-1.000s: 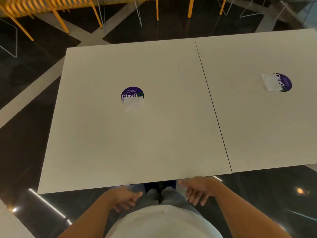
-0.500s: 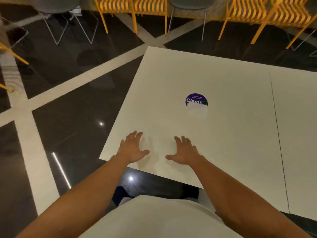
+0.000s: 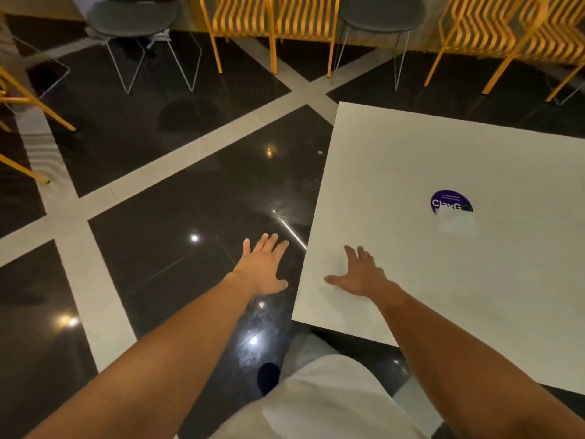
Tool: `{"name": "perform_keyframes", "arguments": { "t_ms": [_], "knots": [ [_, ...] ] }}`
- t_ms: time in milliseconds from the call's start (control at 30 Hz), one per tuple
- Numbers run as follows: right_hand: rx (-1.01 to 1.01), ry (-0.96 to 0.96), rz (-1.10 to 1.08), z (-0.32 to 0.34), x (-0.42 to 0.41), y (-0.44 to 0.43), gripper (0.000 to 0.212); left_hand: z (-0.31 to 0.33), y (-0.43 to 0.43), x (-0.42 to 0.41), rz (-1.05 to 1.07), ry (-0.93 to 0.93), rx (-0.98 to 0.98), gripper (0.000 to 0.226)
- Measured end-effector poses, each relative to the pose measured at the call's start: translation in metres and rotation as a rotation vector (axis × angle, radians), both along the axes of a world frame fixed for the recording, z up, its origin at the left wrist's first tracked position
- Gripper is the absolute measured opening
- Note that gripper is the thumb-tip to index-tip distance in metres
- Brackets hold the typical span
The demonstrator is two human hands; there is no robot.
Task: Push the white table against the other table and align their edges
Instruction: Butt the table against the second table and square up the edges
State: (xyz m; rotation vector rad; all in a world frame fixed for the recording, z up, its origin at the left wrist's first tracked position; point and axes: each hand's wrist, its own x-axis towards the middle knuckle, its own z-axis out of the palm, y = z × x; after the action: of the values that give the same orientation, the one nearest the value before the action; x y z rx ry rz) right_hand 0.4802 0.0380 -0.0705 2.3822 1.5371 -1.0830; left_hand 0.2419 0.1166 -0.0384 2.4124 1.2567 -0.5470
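Note:
The white table (image 3: 395, 172) fills the right side of the head view, with a round purple sticker (image 3: 451, 201) and a pale patch below it. My right hand (image 3: 359, 274) lies flat, fingers spread, on the tabletop near its front left corner. My left hand (image 3: 262, 269) is open with fingers apart, hovering over the dark floor just left of the table's left edge, not touching it. The other table and the seam between the two are out of view to the right.
Glossy black floor (image 3: 177, 236) with pale cross bands spreads to the left. Yellow slatted chairs (image 3: 272, 23) and grey wire-legged chairs (image 3: 136, 20) line the far side. More yellow chair legs (image 3: 28, 103) stick in at the far left.
The view has swung left, so the second table and the seam have left the frame. My left hand has come off the tabletop and now hangs beside its left edge; the right stays flat on it.

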Motion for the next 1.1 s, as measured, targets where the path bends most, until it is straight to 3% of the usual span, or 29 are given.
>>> {"name": "perform_keyframes", "arguments": {
  "t_ms": [633, 1100],
  "knots": [
    [-0.015, -0.068, -0.334, -0.027, -0.027, 0.209, 0.109, 0.01, 0.283, 0.032, -0.458, 0.013, 0.051, 0.101],
    [-0.004, -0.083, -0.875, -0.02, -0.007, 0.217, 0.109, -0.012, 0.354, 0.189, -1.151, 0.031, 0.056, 0.104]
  ]
}}
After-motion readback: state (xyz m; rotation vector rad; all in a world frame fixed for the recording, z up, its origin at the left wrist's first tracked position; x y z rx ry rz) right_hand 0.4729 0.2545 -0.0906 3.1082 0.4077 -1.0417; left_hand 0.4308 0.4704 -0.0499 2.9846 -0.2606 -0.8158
